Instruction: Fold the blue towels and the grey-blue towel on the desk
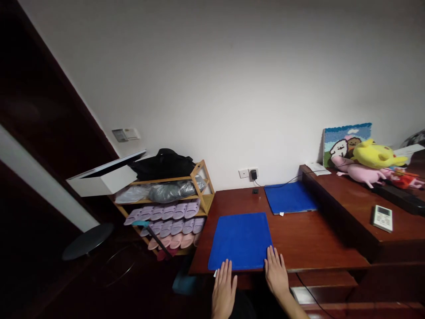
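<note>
A flat blue cloth (241, 241) lies spread in a near-square on the reddish-brown wooden table (299, 248), close to its front edge. My left hand (225, 285) is at the cloth's near left corner, fingers stretched out, beside a small white tag. At the near right corner rests my right hand (276, 271), its fingers extended and its fingertips at the cloth's edge. Neither hand holds anything. Farther back, against the wall, lies a second blue cloth (290, 198), which looks folded and also has a small white tag.
Left of the table stands a wooden shoe rack (202, 186) with several slippers, a black bag (166, 164) and a white box (109, 179) on top. A round stool (88, 241) is farther left. Plush toys (375, 155) and a white handheld device (382, 218) sit on the raised right surface.
</note>
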The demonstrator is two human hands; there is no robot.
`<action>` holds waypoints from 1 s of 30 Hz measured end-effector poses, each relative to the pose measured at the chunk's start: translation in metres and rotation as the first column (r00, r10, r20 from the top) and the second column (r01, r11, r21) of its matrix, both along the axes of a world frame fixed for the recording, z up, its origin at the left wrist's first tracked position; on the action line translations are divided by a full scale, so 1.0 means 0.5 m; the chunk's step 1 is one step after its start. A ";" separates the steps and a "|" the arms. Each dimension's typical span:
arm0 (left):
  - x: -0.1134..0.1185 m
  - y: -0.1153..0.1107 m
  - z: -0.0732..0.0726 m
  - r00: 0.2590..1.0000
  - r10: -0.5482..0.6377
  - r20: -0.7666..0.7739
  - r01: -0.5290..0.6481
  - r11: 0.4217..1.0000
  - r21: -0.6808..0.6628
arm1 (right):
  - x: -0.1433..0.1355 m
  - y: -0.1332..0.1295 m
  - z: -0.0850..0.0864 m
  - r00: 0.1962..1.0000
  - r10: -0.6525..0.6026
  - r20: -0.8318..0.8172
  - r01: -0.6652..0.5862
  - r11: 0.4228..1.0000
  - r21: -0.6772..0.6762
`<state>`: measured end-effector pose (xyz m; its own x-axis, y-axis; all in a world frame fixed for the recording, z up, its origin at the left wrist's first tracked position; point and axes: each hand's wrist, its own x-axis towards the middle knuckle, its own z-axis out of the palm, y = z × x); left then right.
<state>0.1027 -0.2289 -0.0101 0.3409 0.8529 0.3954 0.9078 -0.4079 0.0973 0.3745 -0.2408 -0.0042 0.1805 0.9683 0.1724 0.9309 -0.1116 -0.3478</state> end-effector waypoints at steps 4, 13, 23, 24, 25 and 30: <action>0.009 0.001 -0.005 1.000 0.012 0.018 -0.012 1.000 0.020 | -0.005 -0.014 -0.015 1.000 0.024 -0.006 -0.023 0.999 0.039; 0.265 0.035 0.078 0.950 -0.310 0.039 0.312 0.938 -0.154 | 0.009 -0.012 -0.012 0.997 0.072 0.008 -0.072 0.997 0.005; 0.235 -0.008 0.049 0.951 -0.309 0.017 0.308 0.938 -0.161 | 0.016 -0.018 -0.020 0.996 0.088 0.025 -0.088 0.996 0.017; 0.218 -0.019 0.046 0.952 -0.305 0.013 0.304 0.941 -0.148 | 0.017 -0.019 -0.021 0.996 0.083 0.019 -0.083 0.996 0.022; 0.205 -0.028 0.044 0.953 -0.302 0.010 0.301 0.943 -0.140 | 0.017 -0.020 -0.022 0.997 0.078 0.013 -0.078 0.997 0.024; 0.196 -0.049 0.039 0.965 -0.259 0.046 0.263 0.954 -0.144 | 0.018 -0.007 -0.006 0.999 0.044 -0.011 -0.044 0.999 -0.025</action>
